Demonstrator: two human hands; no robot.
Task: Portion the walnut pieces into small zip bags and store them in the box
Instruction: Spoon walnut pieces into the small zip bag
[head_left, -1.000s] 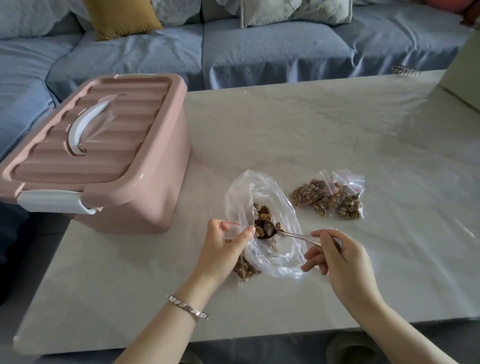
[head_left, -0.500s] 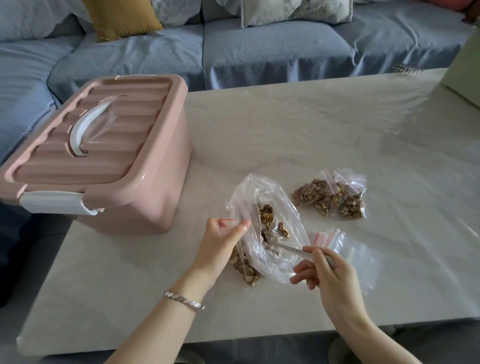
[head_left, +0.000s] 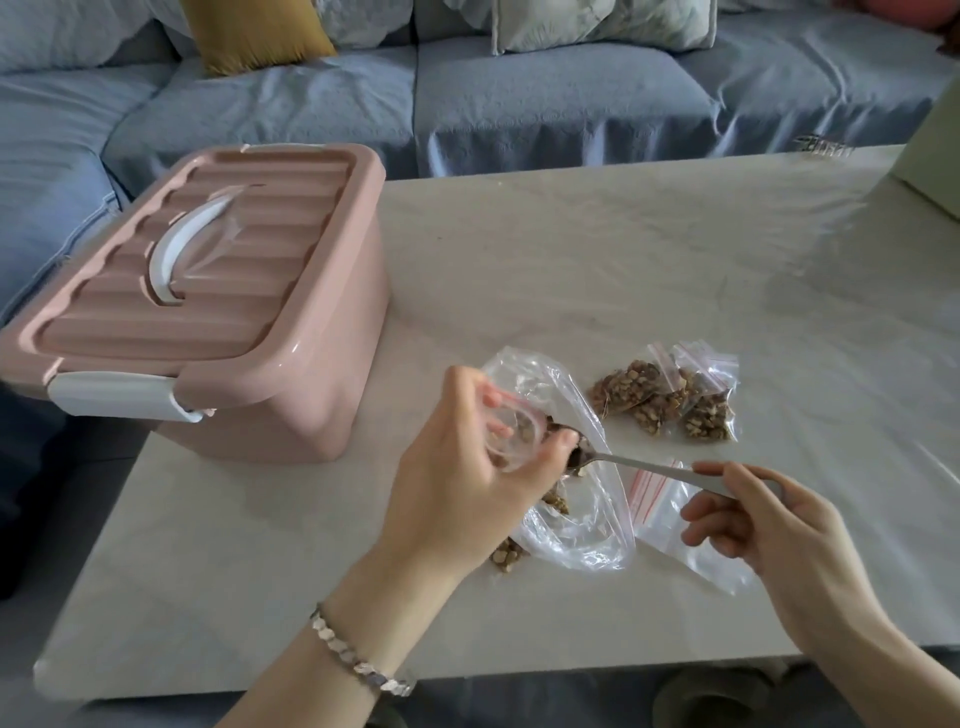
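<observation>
My left hand (head_left: 457, 483) holds a small zip bag (head_left: 506, 434) open above the table, with a few walnut pieces in it. My right hand (head_left: 769, 525) grips the handle of a metal spoon (head_left: 639, 465), whose bowl with walnut pieces sits at the small bag's mouth. Beneath lies a large clear bag (head_left: 582, 525) of loose walnut pieces. Filled small zip bags (head_left: 670, 402) lie in a cluster to the right. Empty zip bags (head_left: 675, 525) with red strips rest under my right hand. The pink box (head_left: 208, 312) stands at the left with its lid shut.
The pale marble table (head_left: 675, 260) extends far to the right and back. A blue sofa (head_left: 519, 98) with cushions runs behind it. A pale green object (head_left: 935, 150) sits at the far right edge. The box overhangs the table's left edge.
My left hand lifted the small zip bag up off the table. The spoon came out of the large bag with walnut pieces and moved up to the small bag's mouth.
</observation>
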